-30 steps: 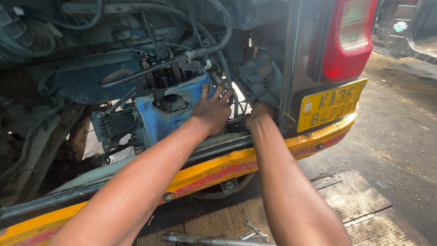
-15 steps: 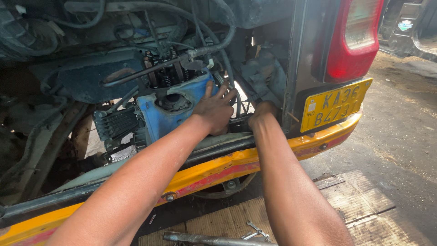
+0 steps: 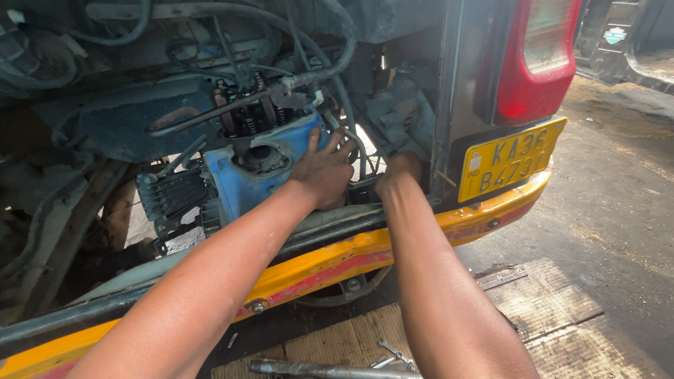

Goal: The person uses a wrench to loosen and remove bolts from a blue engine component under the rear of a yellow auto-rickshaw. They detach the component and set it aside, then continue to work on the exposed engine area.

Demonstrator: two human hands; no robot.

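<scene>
One head camera looks down, close, into the vehicle's open engine bay [image 3: 232, 140].

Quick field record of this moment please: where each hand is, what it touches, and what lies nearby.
left hand: spread on the blue engine block, fingers open
right hand: reaches into the gap beside the block; grip hidden
bumper: yellow, under both forearms
tail light: red, at right
spanners: on the wooden board below
</scene>
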